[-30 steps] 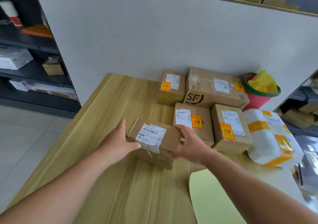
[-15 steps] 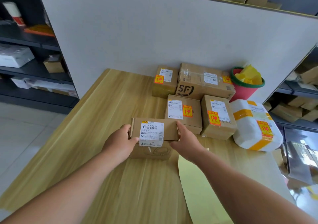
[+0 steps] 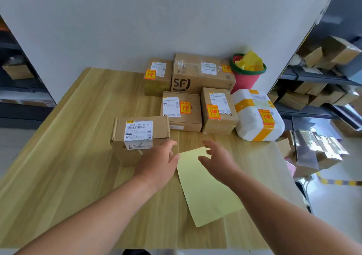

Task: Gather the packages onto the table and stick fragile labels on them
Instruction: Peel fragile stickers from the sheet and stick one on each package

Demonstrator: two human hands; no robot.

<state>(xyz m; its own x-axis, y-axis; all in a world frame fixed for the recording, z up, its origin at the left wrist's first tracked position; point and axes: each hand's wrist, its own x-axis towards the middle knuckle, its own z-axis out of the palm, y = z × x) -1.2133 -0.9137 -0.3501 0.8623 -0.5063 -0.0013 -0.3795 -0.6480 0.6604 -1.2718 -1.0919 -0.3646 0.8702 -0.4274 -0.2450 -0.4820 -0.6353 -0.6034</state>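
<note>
Six packages sit on the counter (image 3: 78, 156), and five of them already carry an orange fragile sticker: the small back box (image 3: 158, 76) at eleven o'clock of the cluster, the SF box (image 3: 201, 74) at twelve, the flat middle box (image 3: 181, 110), the upright box (image 3: 218, 111) touching its right side, and the white padded parcel (image 3: 256, 115) at three o'clock. The near box (image 3: 140, 137), standing apart at about eight o'clock of that group, shows only a white shipping label, so it looks like the one still to be done.

The left hand (image 3: 156, 166) is open with relaxed fingers and holds nothing; it sits just beside the near box's right corner, and contact cannot be told. The right hand (image 3: 219, 162), fingers loosely spread and also empty, hovers over the far edge of the pale yellow sheet (image 3: 205, 186) lying at six o'clock of the cluster. No sticker shows on that sheet's visible face. A red bucket (image 3: 247, 72) at one o'clock holds yellow scraps.

By my reading, gathering is largely done; what remains is to find one more label and press it on the near box
</note>
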